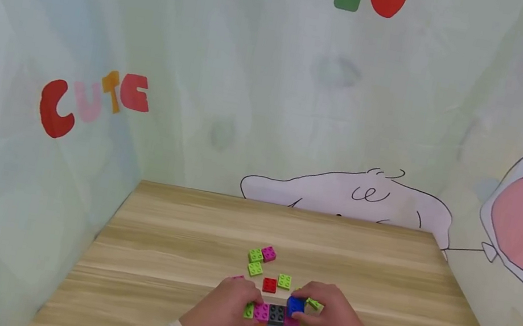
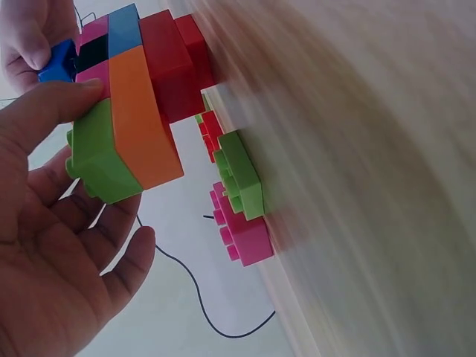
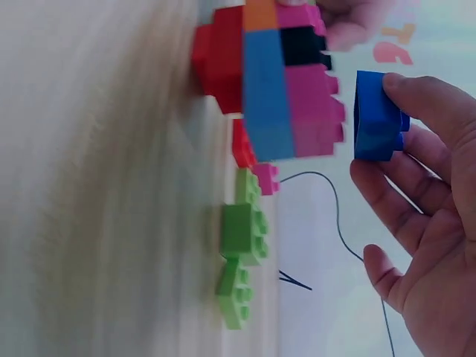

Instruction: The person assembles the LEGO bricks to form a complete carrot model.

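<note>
A stacked toy-brick build [image 1: 276, 315] stands on the table in front of me. Its top row runs green, pink, black, pink; below lie an orange brick [image 2: 141, 119] and a light-blue brick [image 3: 265, 97], with red bricks [image 3: 225, 63] at the bottom. My left hand [image 1: 229, 306] grips the build's left end, thumb on its near side by the green brick [image 2: 104, 152]. Between thumb and fingers my right hand [image 1: 333, 318] pinches a dark blue brick [image 3: 378, 115] over the right end. In the right wrist view a gap separates that brick from the pink brick [image 3: 312, 111].
Beyond the build lie loose bricks: a red brick [image 1: 269, 285], a green brick [image 1: 284, 281], another green brick [image 1: 255, 269] and a magenta brick [image 1: 269, 254]. More green bricks [image 1: 314, 304] are partly behind my right hand. A printed cloth wall [image 1: 196, 117] borders the wooden table [image 1: 167, 228].
</note>
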### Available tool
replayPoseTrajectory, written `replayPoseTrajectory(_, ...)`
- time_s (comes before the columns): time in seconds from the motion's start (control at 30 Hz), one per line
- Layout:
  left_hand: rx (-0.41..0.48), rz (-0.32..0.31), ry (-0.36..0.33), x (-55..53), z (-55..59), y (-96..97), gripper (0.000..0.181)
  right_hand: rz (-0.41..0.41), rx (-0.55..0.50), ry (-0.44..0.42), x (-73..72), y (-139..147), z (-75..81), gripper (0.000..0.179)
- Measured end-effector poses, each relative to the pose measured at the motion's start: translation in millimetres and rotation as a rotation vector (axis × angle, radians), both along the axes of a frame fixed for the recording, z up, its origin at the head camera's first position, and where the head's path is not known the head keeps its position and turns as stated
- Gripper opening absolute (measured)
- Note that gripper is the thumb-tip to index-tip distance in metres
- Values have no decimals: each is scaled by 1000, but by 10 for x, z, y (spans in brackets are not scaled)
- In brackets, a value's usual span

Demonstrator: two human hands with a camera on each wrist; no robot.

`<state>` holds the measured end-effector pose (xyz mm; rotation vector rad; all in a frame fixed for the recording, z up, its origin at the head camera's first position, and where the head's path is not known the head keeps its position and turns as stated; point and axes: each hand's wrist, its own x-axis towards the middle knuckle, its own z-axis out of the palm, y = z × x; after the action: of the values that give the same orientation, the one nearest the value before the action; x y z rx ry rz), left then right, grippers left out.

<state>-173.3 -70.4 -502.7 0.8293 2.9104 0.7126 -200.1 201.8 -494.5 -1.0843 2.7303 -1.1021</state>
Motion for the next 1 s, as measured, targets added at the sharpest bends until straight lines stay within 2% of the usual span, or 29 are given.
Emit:
replayPoseTrajectory(0.1,0,-3,7,-7,-2,-2,28,8,-18,44,33,-50,-46,28)
replayPoseTrajectory(0.33,-3,-10,11,-10,9,8,28,30,-56,56,65,-108,-110,29)
replayPoseTrajectory(0.63,-19,1,23,-5,40,-10,27,43,-20,70,68,-164,-72,26)
replayPoseTrajectory(0.87,12,6,-10,2,66,-17,28,-46,38,80,158,-190,-83,29)
replayPoseTrajectory(1.0,28,2,-24,11,48,-9,27,-83,41,37,191,-188,-163,33)
